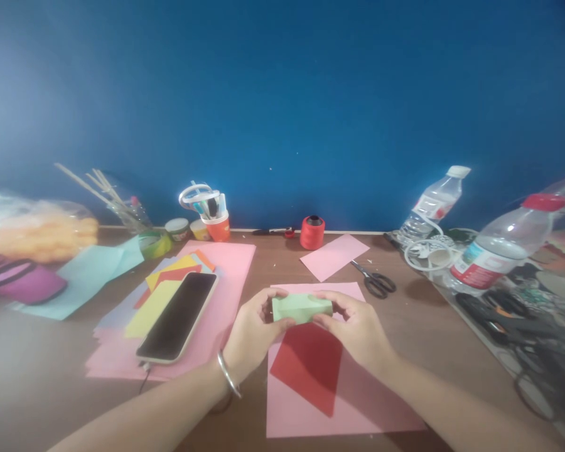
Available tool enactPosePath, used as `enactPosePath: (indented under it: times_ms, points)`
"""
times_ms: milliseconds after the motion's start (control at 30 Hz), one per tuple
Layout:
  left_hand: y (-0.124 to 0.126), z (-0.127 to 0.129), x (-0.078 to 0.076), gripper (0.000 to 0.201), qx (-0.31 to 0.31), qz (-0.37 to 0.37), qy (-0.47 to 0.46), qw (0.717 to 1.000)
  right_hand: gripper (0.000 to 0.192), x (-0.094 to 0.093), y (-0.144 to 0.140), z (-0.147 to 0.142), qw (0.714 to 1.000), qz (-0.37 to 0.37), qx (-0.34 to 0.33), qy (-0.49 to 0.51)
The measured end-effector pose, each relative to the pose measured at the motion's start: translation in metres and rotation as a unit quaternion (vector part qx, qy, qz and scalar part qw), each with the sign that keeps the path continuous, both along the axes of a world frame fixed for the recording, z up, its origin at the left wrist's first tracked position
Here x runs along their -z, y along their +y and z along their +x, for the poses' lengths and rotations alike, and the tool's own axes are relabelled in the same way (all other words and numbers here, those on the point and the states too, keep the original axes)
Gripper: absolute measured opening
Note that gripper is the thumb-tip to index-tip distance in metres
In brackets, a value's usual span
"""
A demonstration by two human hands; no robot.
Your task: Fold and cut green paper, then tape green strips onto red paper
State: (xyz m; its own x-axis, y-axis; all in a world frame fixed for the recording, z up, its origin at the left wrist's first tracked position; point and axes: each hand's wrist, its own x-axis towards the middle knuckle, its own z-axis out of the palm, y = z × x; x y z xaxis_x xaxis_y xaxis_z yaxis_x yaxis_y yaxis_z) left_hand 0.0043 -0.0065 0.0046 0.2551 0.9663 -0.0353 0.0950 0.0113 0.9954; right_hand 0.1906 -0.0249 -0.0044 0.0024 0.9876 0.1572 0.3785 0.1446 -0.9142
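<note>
Two hands, left hand (253,331) and right hand (355,329), pinched a folded pale-green paper piece (301,308), while an orange plastic cup (218,228) held pens.

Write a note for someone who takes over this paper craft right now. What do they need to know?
Left hand: pinching the left end of the folded green paper.
Right hand: pinching its right end.
The green paper is held just above a red sheet, which lies on a pink sheet.
Nearby: scissors to the right, a phone on the colored paper stack to the left, red thread spool by the wall.
Done: green paper already folded into a small strip.
Left: red and pink sheets lie flat, unfolded; scissors untouched.
</note>
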Motion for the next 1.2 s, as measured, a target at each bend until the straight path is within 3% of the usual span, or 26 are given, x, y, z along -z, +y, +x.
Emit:
enactPosePath:
  times_ms: [167,300,467,567,700,833,1033,1200]
  points:
    - [0.000,0.001,-0.001,0.039,-0.015,-0.026,-0.068,0.997,0.023,0.007,0.003,0.003,0.998,-0.006,0.021,0.066]
    - [0.000,-0.001,0.000,0.027,-0.025,0.020,0.011,0.999,0.022,0.008,0.006,0.005,0.992,-0.039,0.010,0.121]
    - [0.001,-0.003,-0.003,0.009,-0.038,0.093,0.159,0.982,0.011,0.003,0.003,0.002,0.997,0.057,0.045,0.022]
    - [0.000,-0.002,-0.006,0.010,-0.038,0.128,0.149,0.980,0.007,-0.001,0.004,0.001,0.997,0.066,0.027,-0.031]
    - [-0.001,0.001,-0.005,0.014,0.044,0.029,0.116,0.992,0.008,-0.005,0.006,0.000,0.995,-0.050,-0.091,-0.003]
    - [-0.004,0.004,-0.001,0.013,0.081,-0.004,0.111,0.991,0.013,-0.006,0.003,-0.006,0.983,-0.082,-0.166,0.022]
    - [-0.004,0.003,0.001,0.017,0.076,-0.058,0.126,0.987,0.017,-0.004,0.002,-0.008,0.991,-0.084,-0.106,-0.011]
    - [0.001,0.000,0.002,0.013,0.058,-0.062,0.134,0.987,0.017,-0.002,0.013,0.010,0.985,-0.118,-0.125,0.018]
